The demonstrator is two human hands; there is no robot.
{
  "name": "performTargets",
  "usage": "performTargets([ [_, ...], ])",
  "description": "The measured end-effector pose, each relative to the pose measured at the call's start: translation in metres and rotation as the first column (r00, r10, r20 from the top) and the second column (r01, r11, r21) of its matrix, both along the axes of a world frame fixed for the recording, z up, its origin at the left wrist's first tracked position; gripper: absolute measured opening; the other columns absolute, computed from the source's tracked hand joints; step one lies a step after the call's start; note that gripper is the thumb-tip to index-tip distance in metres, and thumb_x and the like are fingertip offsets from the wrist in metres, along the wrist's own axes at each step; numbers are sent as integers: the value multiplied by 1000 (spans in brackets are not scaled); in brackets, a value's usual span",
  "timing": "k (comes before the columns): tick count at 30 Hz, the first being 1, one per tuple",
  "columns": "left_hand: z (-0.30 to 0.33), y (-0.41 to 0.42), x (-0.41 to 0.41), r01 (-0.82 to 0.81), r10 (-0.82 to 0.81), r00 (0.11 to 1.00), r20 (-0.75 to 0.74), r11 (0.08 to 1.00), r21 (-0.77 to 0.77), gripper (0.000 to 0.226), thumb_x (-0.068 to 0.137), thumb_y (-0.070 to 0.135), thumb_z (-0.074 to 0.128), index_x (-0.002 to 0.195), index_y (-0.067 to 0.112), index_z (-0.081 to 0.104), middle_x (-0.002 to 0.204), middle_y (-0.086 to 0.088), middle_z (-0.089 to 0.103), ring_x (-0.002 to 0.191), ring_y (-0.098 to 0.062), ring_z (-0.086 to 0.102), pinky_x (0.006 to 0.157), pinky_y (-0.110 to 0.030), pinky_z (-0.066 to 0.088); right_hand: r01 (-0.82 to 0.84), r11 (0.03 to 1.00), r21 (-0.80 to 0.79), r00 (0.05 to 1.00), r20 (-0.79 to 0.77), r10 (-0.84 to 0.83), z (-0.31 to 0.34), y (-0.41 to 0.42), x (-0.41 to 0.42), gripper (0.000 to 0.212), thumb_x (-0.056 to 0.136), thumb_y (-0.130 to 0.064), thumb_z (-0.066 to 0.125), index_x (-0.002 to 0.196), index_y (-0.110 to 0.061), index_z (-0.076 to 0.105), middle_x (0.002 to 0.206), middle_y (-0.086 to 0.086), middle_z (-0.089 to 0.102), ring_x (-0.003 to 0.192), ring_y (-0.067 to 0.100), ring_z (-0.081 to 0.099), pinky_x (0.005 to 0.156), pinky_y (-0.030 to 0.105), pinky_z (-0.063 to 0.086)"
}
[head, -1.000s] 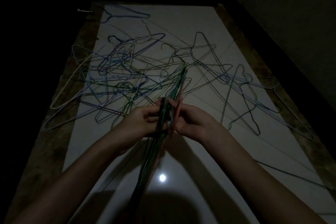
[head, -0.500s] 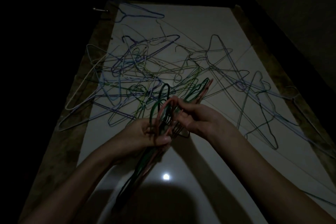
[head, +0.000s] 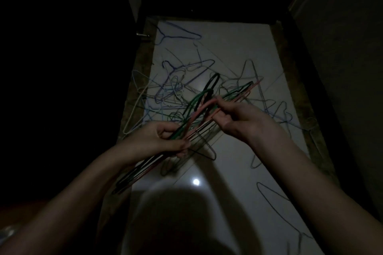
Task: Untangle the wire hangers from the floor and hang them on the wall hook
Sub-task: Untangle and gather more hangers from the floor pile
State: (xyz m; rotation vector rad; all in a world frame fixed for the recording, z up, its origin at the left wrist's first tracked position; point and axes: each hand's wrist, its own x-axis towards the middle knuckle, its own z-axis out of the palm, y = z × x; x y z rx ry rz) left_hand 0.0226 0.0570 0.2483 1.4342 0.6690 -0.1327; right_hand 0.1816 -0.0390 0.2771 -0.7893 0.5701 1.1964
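While both hands (head: pixel 157 141) grip, held hangers (head: pixel 199 107) have tilted diagonal.

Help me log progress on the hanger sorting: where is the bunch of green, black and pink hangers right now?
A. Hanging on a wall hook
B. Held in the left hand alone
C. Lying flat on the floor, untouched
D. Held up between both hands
D: the left hand grips the bunch of hangers low down and the right hand pinches its upper part, above the tangled pile on the floor.
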Motion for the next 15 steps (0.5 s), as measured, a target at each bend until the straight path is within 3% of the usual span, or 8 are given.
performTargets([
  [4,109,-2,-9,-61,62,998,32,998,-26,12,75,6,68,86,11,68,78,-8,73,72,-17,69,72,-23,57,-21,999,33,1000,6,20,111,2,-4,18,93,7,41,82,9,55,74,22,63,112,25,58,65,34,52],
  [9,241,1,-18,-107,102,989,105,993,41,15,74,13,68,89,11,69,83,-9,73,73,-15,69,67,-19,54,-42,994,105,997,69,35,239,14,-8,13,92,5,44,90,9,56,61,20,66,54,24,67,50,34,55],
  [10,266,2,-21,-121,114,986,119,991,52,16,72,15,68,88,12,69,81,-9,73,72,-15,69,67,-19,54,-50,993,107,995,86,41,263,16,-9,12,92,5,44,92,9,56,62,20,67,54,23,68,52,34,56],
  [13,343,4,-31,-170,154,976,154,980,100,10,75,11,66,85,9,68,68,-5,70,64,-10,66,60,-15,50,-108,985,132,985,149,88,337,20,-16,15,94,2,42,92,8,56,75,16,69,79,19,67,71,31,53],
  [15,391,2,-39,-194,170,971,167,971,141,11,75,12,65,84,8,66,65,-5,69,62,-9,66,57,-14,50,-157,975,160,976,173,129,386,20,-24,20,95,-1,40,88,9,55,73,19,67,82,20,66,73,34,52],
])
